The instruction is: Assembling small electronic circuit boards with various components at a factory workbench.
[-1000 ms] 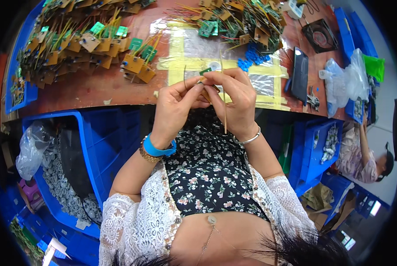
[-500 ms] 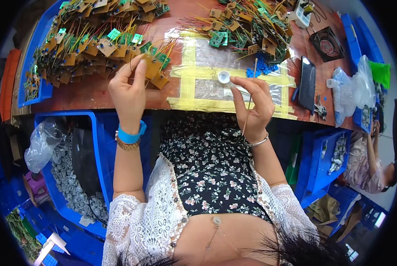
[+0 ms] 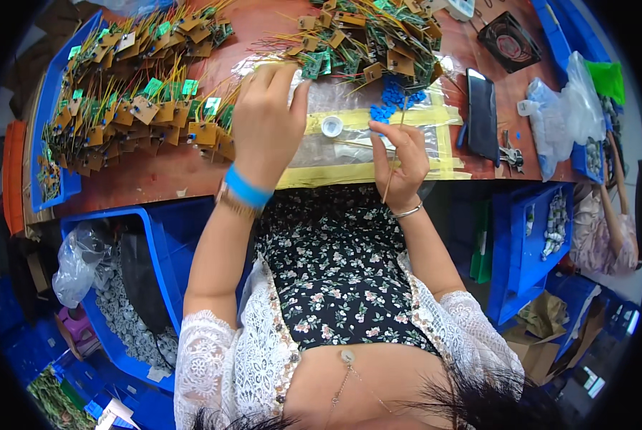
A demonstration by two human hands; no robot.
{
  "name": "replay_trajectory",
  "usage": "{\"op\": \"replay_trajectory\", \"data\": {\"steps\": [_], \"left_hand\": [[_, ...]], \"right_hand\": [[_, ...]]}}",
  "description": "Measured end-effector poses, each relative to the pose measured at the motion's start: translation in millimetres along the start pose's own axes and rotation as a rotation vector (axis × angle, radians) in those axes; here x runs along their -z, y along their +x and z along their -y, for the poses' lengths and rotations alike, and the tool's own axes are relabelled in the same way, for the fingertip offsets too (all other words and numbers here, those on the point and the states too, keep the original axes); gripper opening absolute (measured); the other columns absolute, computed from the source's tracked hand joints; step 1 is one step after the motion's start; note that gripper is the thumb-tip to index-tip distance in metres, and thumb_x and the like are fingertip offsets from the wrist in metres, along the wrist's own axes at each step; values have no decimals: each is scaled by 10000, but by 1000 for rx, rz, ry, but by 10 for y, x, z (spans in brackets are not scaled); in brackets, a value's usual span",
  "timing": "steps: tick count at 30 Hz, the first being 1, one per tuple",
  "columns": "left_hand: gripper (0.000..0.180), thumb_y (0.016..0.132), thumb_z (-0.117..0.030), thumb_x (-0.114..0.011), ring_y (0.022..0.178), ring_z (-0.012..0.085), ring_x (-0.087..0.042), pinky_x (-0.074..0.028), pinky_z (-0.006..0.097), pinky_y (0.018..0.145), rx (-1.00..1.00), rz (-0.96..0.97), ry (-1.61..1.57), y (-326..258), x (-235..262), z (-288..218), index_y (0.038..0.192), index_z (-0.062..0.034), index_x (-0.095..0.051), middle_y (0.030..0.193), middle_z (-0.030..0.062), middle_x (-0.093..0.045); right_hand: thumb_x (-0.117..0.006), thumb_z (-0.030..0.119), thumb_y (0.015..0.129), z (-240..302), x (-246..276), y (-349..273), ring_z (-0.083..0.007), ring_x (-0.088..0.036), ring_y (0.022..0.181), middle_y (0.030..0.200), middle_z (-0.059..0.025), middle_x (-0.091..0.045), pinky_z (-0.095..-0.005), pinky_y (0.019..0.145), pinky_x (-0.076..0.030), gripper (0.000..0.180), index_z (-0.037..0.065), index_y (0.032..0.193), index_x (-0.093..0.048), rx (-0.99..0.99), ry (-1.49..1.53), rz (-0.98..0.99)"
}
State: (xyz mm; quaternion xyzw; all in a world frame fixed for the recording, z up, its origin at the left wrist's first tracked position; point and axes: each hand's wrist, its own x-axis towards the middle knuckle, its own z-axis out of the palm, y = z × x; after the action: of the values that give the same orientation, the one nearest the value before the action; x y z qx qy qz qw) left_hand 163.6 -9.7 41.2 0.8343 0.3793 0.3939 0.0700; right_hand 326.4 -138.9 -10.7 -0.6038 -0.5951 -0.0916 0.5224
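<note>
My left hand [image 3: 269,118], with a blue band at its wrist, reaches over the table toward a heap of wired circuit boards [image 3: 364,39]. Thumb and index finger are a little apart, and nothing shows between them; the other fingertips are partly hidden. In my right hand [image 3: 403,158] is a thin wooden stick [image 3: 387,188], slanting up past the fingers. Right thumb and index tip stand apart. Left of those fingertips, a small round white cup-like piece [image 3: 331,127] rests on the yellow-taped clear sheet [image 3: 314,152]. Small blue parts [image 3: 392,97] lie just beyond my right hand.
Rows of brown and green boards [image 3: 142,115] cover the table's left side, beside a blue tray [image 3: 66,190]. To the right are a phone [image 3: 480,115], keys [image 3: 510,154], a black fan [image 3: 508,41] and plastic bags [image 3: 550,129]. Blue bins [image 3: 152,215] stand below the table edge.
My left hand has left the boards on the left and moved right, toward the other heap. The white piece, earlier at my right fingertips, now lies apart from them. The view has shifted slightly.
</note>
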Motion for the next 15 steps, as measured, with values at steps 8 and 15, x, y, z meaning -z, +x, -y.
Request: {"op": "replay_trajectory", "data": {"steps": [8, 15], "left_hand": [[330, 796, -115, -718, 890, 378, -649, -532, 455, 753, 103, 312, 52, 294, -451, 259, 1081, 9, -607, 918, 207, -667], [311, 800, -111, -718, 864, 390, -640, -529, 457, 742, 119, 278, 45, 179, -391, 306, 1090, -17, -654, 931, 213, -646]], "right_hand": [[-710, -42, 788, -66, 22, -45, -246, -618, 806, 897, -89, -699, -330, 717, -492, 240, 21, 1019, -702, 47, 75, 21], [-704, 26, 824, -83, 1, -55, -241, -627, 795, 928, -71, -728, -326, 716, -496, 227, 23, 1051, -688, 137, 70, 83]]}}
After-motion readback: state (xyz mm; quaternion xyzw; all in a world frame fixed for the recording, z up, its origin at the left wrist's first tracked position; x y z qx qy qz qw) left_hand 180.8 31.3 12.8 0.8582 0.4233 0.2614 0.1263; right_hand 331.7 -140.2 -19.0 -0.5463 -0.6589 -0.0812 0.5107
